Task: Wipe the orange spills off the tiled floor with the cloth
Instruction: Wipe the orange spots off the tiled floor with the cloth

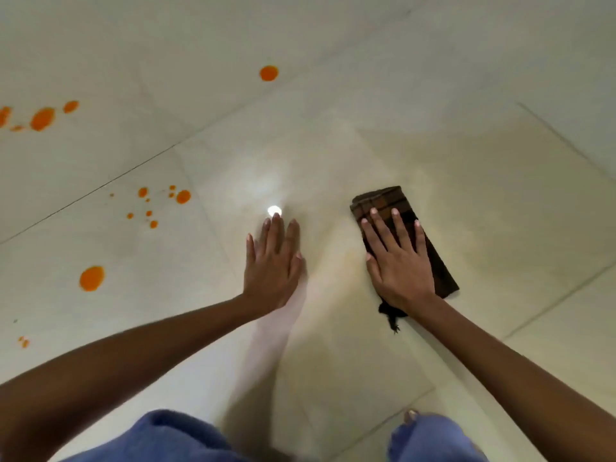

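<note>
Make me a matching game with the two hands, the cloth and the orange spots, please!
Things:
1. left hand
2. right hand
3. cloth
4. orange spills

Descriptions:
A. brown, checked and folded
B. flat on the bare tiled floor
C. pressing flat on the cloth
D. scattered to the left of both hands

Pairs: 1-B, 2-C, 3-A, 4-D

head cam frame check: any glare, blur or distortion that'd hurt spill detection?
Head view: one hard glare spot on the tiled floor just past the left hand, with a hazy bloom above it. Grout lines bend slightly, wide-lens. The frame is slightly soft overall, yet the orange spills read clearly and the cloth under the right hand shows its check pattern.
</note>
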